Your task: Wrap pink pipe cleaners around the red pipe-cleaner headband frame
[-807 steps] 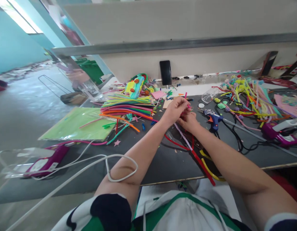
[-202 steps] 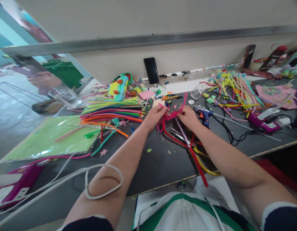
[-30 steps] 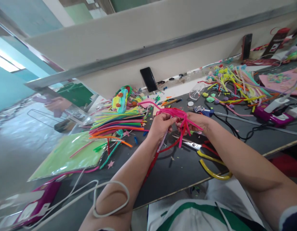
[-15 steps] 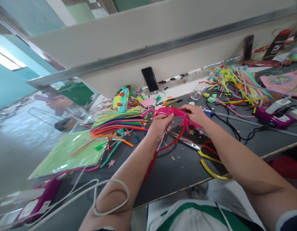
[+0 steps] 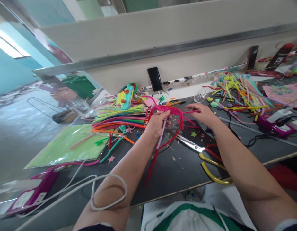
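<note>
My left hand [image 5: 160, 123] is closed on a shape of bent pink and red pipe cleaners [image 5: 173, 110], with a lilac and red stem [image 5: 160, 140] hanging below the fist. To its right, my right hand [image 5: 198, 113] has its fingertips at the end of a pink strand that sticks out sideways. Whether those fingers pinch the strand is hard to see. Scissors [image 5: 198, 148] with yellow and red handles lie under my right forearm, blades pointing left. A bundle of colored pipe cleaners [image 5: 121, 123] rests left of my left hand.
A black phone [image 5: 154, 79] leans against the partition. At the right are a pile of pipe cleaners [image 5: 244, 93] and a purple power strip [image 5: 275, 125]. A green sheet in plastic [image 5: 64, 146] lies left. A white cable [image 5: 109, 175] loops over my left forearm.
My right hand has moved right, away from the pink shape, and its fingers are more stretched out. The pink strand at the left now points upward. The view has shifted slightly.
</note>
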### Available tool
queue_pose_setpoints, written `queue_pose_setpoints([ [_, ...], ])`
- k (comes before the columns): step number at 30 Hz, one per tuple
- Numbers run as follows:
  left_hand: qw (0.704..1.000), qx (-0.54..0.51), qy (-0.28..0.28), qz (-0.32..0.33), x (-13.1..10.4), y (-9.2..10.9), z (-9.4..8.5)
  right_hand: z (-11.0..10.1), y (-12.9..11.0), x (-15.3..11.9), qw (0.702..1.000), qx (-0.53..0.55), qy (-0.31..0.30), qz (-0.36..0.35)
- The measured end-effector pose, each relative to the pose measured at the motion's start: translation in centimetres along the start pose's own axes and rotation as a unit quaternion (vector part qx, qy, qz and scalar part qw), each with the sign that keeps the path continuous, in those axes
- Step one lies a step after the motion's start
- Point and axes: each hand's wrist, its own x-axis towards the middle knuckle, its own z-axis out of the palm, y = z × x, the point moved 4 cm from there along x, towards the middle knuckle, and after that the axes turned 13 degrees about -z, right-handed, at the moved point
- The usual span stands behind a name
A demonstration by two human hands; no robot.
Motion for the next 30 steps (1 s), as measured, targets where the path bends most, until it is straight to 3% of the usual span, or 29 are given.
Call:
queue_pose_setpoints([
  [3,1.0,-0.027,0.004,0.004,0.0,0.4,-0.3,-0.6,-1.4,-0.4,0.993,0.073,0.092,-0.003],
  [6,0.999,-0.033,0.002,0.016,0.2,0.4,-0.4,-0.8,-2.6,-0.8,0.981,0.073,0.175,-0.041],
  [9,0.999,-0.036,0.009,0.032,0.5,0.3,-0.7,-1.4,-3.0,-1.3,0.944,0.097,0.305,-0.076],
  [11,0.998,-0.035,0.018,0.041,0.7,0.2,-0.9,-1.5,-3.0,-1.5,0.927,0.122,0.345,-0.076],
  [13,0.998,-0.032,0.023,0.048,0.7,0.2,-0.9,-1.1,-3.2,-1.4,0.942,0.103,0.312,-0.065],
  [16,0.998,-0.027,0.018,0.049,0.3,0.2,-0.4,0.3,-3.7,-1.1,0.985,-0.002,0.162,-0.055],
  [18,0.999,-0.03,0.012,0.044,0.0,0.1,0.0,1.4,-3.7,-1.0,0.994,-0.071,0.069,-0.052],
  [21,0.999,-0.04,0.0,0.032,-0.3,0.0,0.5,2.5,-3.4,-0.8,0.994,-0.1,0.004,-0.039],
  [25,0.998,-0.057,0.002,0.009,-0.2,-0.3,0.4,3.5,-2.0,-0.7,0.996,0.074,-0.03,0.048],
  [30,0.999,-0.052,-0.006,-0.012,0.2,-0.6,0.2,3.6,-0.4,-1.1,0.936,0.299,-0.047,0.178],
])
